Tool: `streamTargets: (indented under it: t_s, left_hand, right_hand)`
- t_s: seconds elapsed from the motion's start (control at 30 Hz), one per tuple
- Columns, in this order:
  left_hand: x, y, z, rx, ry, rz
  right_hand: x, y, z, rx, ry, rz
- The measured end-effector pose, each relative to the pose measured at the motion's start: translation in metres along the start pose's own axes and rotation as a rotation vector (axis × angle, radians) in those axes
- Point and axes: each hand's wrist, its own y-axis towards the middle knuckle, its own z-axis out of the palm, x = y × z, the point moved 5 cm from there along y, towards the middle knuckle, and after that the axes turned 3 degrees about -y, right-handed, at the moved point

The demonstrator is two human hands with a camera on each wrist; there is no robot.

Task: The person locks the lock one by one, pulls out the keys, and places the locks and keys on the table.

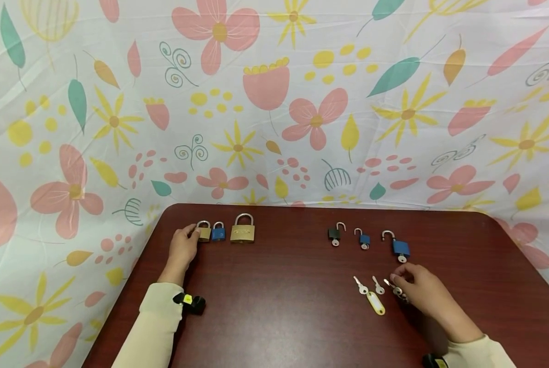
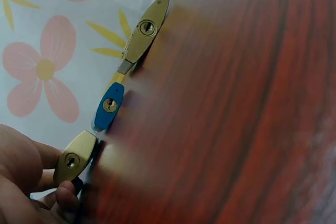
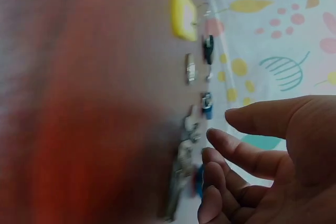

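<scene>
At the left of the table my left hand (image 1: 183, 249) pinches a small brass padlock (image 1: 204, 233) at its left side. In the left wrist view its keyhole end (image 2: 73, 159) faces the camera, with fingers on both sides. Beside it stand a small blue padlock (image 1: 218, 233) and a larger brass padlock (image 1: 243, 232), their shackles closed. My right hand (image 1: 424, 291) hovers over a bunch of keys (image 1: 397, 291), thumb and fingertips apart in the right wrist view and nothing between them. That hand partly hides the bunch in the head view.
Three padlocks with raised shackles and inserted keys lie at the right: a dark one (image 1: 334, 234), a small blue one (image 1: 364, 240) and a larger blue one (image 1: 401, 249). Nearer lie two loose keys (image 1: 379, 286) and a yellow key tag (image 1: 375, 303). A floral cloth (image 1: 274, 128) hangs behind.
</scene>
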Motion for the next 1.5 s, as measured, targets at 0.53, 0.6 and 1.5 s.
streamTargets:
  t_s: [0.53,0.6,1.5]
  left_hand:
    - [-0.001,-0.002,-0.001,-0.016,-0.009,-0.013]
    - [-0.001,-0.002,-0.001,-0.019,-0.012,-0.014]
    - [0.002,0.0,-0.001,-0.047,-0.014,-0.009]
  right_hand:
    - [0.049,0.019,-0.011,-0.027,-0.008,-0.099]
    - [0.056,0.024,-0.01,-0.035,-0.018,-0.125]
    - [0.115,0.098,0.031,0.13,-0.134,-0.166]
